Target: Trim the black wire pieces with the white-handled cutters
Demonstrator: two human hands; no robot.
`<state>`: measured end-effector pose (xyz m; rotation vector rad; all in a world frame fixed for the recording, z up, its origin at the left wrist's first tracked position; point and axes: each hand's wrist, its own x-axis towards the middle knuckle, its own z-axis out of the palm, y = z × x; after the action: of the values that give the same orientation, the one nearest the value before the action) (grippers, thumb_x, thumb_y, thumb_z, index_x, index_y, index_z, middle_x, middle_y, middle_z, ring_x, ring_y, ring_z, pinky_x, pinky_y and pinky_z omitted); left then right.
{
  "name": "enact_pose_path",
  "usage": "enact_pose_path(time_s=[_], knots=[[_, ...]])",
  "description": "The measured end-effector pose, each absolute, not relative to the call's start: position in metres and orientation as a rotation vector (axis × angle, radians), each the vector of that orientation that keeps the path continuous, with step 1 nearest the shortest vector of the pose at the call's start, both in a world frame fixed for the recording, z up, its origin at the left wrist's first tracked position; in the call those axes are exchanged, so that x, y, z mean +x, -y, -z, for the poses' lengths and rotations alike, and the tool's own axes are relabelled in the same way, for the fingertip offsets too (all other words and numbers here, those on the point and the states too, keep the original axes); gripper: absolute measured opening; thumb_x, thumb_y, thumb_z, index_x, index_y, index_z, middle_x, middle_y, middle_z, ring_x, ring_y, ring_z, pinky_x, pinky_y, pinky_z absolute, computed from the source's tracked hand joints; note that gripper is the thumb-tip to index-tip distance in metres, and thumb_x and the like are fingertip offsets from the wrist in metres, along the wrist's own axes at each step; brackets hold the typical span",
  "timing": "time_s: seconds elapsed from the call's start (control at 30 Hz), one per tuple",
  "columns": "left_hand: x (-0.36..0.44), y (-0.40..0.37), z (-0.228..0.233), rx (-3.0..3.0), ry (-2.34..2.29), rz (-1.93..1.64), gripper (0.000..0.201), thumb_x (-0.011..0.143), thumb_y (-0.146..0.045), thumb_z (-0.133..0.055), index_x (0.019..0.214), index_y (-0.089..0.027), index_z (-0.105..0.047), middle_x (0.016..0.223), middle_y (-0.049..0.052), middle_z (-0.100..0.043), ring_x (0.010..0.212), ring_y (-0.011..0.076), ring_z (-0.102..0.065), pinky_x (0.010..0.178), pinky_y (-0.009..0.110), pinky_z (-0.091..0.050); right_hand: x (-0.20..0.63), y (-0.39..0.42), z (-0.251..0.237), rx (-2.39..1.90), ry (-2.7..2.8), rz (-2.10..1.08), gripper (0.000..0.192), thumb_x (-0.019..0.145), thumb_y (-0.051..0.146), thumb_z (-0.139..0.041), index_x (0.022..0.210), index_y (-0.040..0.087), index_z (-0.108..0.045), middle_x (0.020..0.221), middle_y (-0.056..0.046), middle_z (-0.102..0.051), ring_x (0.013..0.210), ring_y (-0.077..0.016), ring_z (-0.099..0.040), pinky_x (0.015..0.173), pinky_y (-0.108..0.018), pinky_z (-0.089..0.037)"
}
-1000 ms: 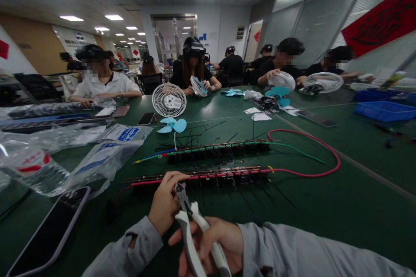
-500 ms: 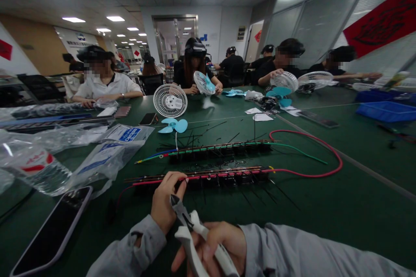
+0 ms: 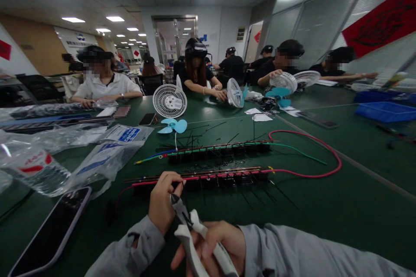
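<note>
My left hand pinches the near strip of black parts with a red wire at its left part, fingertips on the strip. My right hand grips white-handled cutting pliers, whose metal jaws point up toward my left thumb, just short of the strip. A second strip with a green wire lies parallel behind it. The red wire loops off to the right. Black cable-tie ends stick out from both strips.
A phone lies at the near left beside clear plastic bags. A white fan grille and blue fan blade stand further back. Several people sit around the green table handling fans. Blue trays sit far right.
My left fingertips shifted slightly left along the near strip and the pliers dropped a little from the strip. The person opposite set a fan down to the right.
</note>
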<state>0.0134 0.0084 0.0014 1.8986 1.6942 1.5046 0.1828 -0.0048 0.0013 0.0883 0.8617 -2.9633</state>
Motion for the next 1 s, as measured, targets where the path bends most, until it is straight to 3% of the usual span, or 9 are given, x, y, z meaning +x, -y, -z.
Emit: enact_pose_path(time_s=[0.23, 0.67, 1.0], knots=[[0.014, -0.01, 0.0, 1.995, -1.539, -1.562, 0.011, 0.082, -0.016, -0.05, 0.071, -0.018, -0.051, 0.082, 0.003, -0.053, 0.062, 0.0112, -0.051, 0.052, 0.022, -0.04, 0.183, 0.005, -0.002, 0.093, -0.87, 2.955, 0.065, 0.048, 0.019, -0.043, 0.107, -0.004, -0.056, 0.078, -0.013, -0.065, 0.061, -0.0133, -0.06, 0.051, -0.02, -0.041], [0.013, -0.006, 0.002, 1.898, -1.765, -1.309, 0.011, 0.087, -0.022, -0.041, 0.08, -0.02, -0.05, 0.088, 0.002, -0.059, 0.057, 0.0104, -0.056, 0.05, 0.021, -0.042, 0.183, 0.004, -0.003, 0.165, -0.917, 2.933, 0.062, 0.05, 0.021, -0.043, 0.107, -0.001, -0.056, 0.079, -0.013, -0.065, 0.065, -0.0149, -0.061, 0.056, -0.022, -0.042], [0.017, -0.004, -0.009, 1.9, -1.787, -1.38, 0.016, 0.086, -0.023, -0.042, 0.082, -0.019, -0.057, 0.067, 0.0, -0.061, 0.053, 0.0119, -0.057, 0.048, 0.02, -0.042, 0.184, 0.005, 0.001, 0.091, -0.909, 2.969, 0.062, 0.052, 0.02, -0.045, 0.109, -0.002, -0.055, 0.079, -0.012, -0.065, 0.065, -0.014, -0.06, 0.056, -0.021, -0.041]])
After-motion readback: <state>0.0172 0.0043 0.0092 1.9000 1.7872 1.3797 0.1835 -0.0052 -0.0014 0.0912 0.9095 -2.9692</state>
